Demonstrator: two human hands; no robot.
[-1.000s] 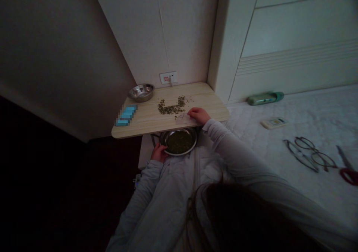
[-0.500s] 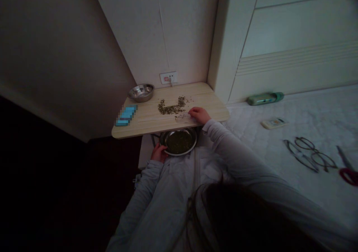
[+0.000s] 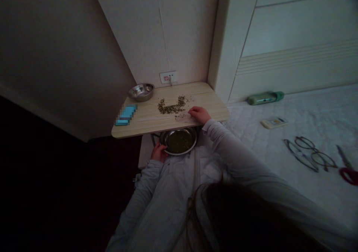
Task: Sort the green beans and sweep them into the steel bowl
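My left hand (image 3: 159, 153) is closed on the left rim of a steel bowl (image 3: 179, 154), tucked under the table's front edge at my lap. Small greenish grains, like beans or seeds, fill the bowl's bottom. Over the right part of the wooden tabletop (image 3: 145, 119), my right hand (image 3: 199, 114) pinches a thin, see-through piece (image 3: 183, 119), perhaps plastic, lying low against the surface. A few loose grains sit at its far edge. Beyond it, more dark green grains (image 3: 170, 107) spread in a curved patch.
A second steel bowl (image 3: 141, 92) stands at the table's back left, behind a blurred blue phone-like thing (image 3: 126, 115). On the white bed (image 3: 251, 147) lie a green bottle (image 3: 265, 98), a remote control (image 3: 274, 122), glasses (image 3: 313, 149) and red-handled scissors (image 3: 348, 173). A wall socket (image 3: 168, 77) is behind the table.
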